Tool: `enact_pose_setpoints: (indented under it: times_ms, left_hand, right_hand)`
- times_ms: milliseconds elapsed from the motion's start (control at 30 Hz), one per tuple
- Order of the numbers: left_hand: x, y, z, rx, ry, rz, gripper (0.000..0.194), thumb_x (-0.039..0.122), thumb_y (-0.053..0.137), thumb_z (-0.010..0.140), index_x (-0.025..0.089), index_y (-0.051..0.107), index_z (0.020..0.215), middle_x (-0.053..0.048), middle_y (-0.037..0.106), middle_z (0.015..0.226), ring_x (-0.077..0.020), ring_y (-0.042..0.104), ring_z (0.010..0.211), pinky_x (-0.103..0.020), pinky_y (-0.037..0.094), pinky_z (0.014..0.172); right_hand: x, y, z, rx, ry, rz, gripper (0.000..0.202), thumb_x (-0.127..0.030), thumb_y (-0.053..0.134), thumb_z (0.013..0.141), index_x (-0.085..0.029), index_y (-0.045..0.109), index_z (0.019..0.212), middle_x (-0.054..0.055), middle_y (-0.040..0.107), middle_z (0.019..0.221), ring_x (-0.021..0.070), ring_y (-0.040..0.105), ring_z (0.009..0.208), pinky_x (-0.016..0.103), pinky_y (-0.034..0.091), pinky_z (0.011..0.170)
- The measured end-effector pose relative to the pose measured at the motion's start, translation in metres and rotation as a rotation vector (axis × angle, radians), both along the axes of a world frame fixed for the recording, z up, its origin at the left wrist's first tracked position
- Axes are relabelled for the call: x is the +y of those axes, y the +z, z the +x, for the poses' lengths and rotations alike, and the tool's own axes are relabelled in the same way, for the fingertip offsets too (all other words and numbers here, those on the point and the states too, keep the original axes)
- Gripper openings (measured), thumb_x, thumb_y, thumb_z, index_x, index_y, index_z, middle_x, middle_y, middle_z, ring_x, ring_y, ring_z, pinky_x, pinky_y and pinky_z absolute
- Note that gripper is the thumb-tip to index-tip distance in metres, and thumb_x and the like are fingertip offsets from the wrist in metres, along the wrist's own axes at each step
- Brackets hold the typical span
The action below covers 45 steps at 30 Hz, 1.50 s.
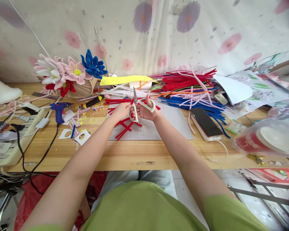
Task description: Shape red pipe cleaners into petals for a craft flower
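Note:
My right hand (146, 111) has its thumb and fingers through the cream handles of a pair of scissors (135, 100). Their handles are spread apart and the metal blades point away from me. Close beside the blades, my left hand (122, 111) is closed in a pinch on a red pipe cleaner, mostly hidden by the fingers. Short red pipe cleaners (124, 128) lie crossed on the grey cutting mat (168, 128) beneath both hands.
Bundles of red pipe cleaners (188, 80) and blue pipe cleaners (195, 104) lie behind, near a phone (205, 122). At left are a blue glue gun (59, 110), a power strip (21, 141) and fuzzy flowers (74, 72). A plastic cup (267, 138) stands right.

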<state>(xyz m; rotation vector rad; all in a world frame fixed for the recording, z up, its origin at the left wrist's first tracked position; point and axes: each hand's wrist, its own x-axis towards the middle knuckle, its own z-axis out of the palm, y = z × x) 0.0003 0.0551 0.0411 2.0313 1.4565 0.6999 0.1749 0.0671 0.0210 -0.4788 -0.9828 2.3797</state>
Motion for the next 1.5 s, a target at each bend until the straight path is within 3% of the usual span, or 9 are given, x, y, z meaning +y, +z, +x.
enact_pose_setpoints:
  times_ms: [333, 533, 633, 767, 900, 1000, 1133, 1333, 1500]
  left_hand:
    - [0.001, -0.001, -0.008, 0.203, 0.051, 0.047, 0.026, 0.027, 0.039, 0.084, 0.017, 0.06, 0.073, -0.006, 0.063, 0.071, -0.018, 0.054, 0.067, -0.028, 0.038, 0.065]
    - [-0.004, -0.011, -0.015, 0.257, 0.011, 0.019, 0.03, 0.031, 0.039, 0.086, 0.019, 0.067, 0.085, -0.008, 0.069, 0.089, -0.0201, 0.061, 0.083, -0.028, 0.043, 0.076]
    - [-0.005, -0.012, -0.02, 0.281, 0.03, 0.004, 0.031, 0.031, 0.038, 0.086, 0.018, 0.067, 0.09, -0.009, 0.069, 0.095, -0.0204, 0.061, 0.088, -0.029, 0.044, 0.078]
    - [0.004, 0.002, -0.031, 0.409, 0.168, 0.019, 0.034, 0.031, 0.034, 0.088, 0.018, 0.065, 0.096, -0.012, 0.068, 0.1, -0.023, 0.061, 0.092, -0.032, 0.044, 0.08]
    - [0.02, 0.01, -0.043, 0.501, 0.173, 0.01, 0.034, 0.029, 0.039, 0.086, 0.019, 0.063, 0.108, -0.012, 0.066, 0.103, -0.0251, 0.06, 0.097, -0.035, 0.044, 0.085]
    - [0.032, 0.002, -0.047, 0.554, 0.077, 0.048, 0.041, 0.028, 0.048, 0.082, 0.019, 0.056, 0.122, -0.012, 0.06, 0.115, -0.0246, 0.055, 0.11, -0.033, 0.04, 0.095]
    - [0.04, -0.013, -0.048, 0.638, 0.047, 0.039, 0.07, 0.033, 0.064, 0.071, 0.011, 0.042, 0.133, -0.019, 0.049, 0.128, -0.0298, 0.045, 0.122, -0.035, 0.036, 0.1]
    - [0.046, -0.013, -0.044, 0.719, 0.116, 0.001, 0.042, 0.016, 0.051, 0.077, 0.018, 0.055, 0.118, -0.015, 0.062, 0.115, -0.03, 0.058, 0.105, -0.039, 0.045, 0.085]
    - [0.051, -0.003, -0.043, 0.74, 0.142, 0.13, 0.038, 0.012, 0.041, 0.08, 0.019, 0.057, 0.113, -0.013, 0.061, 0.118, -0.0291, 0.055, 0.11, -0.039, 0.043, 0.086]
  right_hand:
    - [-0.008, -0.002, -0.007, -0.054, -0.046, 0.027, 0.081, -0.079, 0.012, 0.076, -0.012, 0.055, 0.089, 0.008, 0.059, 0.068, 0.0171, 0.058, 0.061, 0.032, 0.052, 0.058]
    - [-0.006, 0.002, -0.003, -0.059, -0.111, 0.04, 0.067, -0.074, 0.02, 0.08, -0.015, 0.052, 0.078, -0.002, 0.043, 0.051, 0.0089, 0.04, 0.043, 0.022, 0.041, 0.043]
    - [-0.002, 0.011, 0.01, -0.114, -0.087, 0.064, 0.07, -0.076, 0.02, 0.078, -0.015, 0.053, 0.079, 0.003, 0.053, 0.06, 0.0132, 0.052, 0.054, 0.027, 0.048, 0.054]
    - [-0.001, 0.016, 0.035, -0.171, -0.136, 0.082, 0.071, -0.076, 0.021, 0.078, -0.015, 0.056, 0.083, 0.007, 0.059, 0.069, 0.018, 0.058, 0.067, 0.035, 0.052, 0.067]
    - [-0.005, 0.008, 0.061, -0.149, -0.276, 0.093, 0.069, -0.074, 0.024, 0.08, -0.014, 0.057, 0.084, 0.008, 0.059, 0.071, 0.018, 0.058, 0.066, 0.035, 0.051, 0.066]
    - [-0.01, -0.003, 0.079, -0.145, -0.385, 0.085, 0.066, -0.073, 0.028, 0.08, -0.014, 0.058, 0.084, 0.007, 0.06, 0.072, 0.0168, 0.057, 0.065, 0.033, 0.051, 0.065]
    - [-0.018, -0.017, 0.096, -0.141, -0.441, 0.072, 0.066, -0.073, 0.03, 0.079, -0.014, 0.06, 0.084, 0.007, 0.06, 0.073, 0.0165, 0.057, 0.066, 0.032, 0.05, 0.064]
    - [-0.028, -0.032, 0.106, -0.081, -0.52, 0.044, 0.064, -0.074, 0.035, 0.077, -0.015, 0.06, 0.081, 0.007, 0.059, 0.074, 0.0178, 0.056, 0.069, 0.034, 0.051, 0.065]
    - [-0.03, -0.035, 0.109, -0.018, -0.58, 0.003, 0.059, -0.073, 0.039, 0.076, -0.017, 0.059, 0.08, 0.006, 0.059, 0.075, 0.0174, 0.056, 0.069, 0.034, 0.05, 0.066]
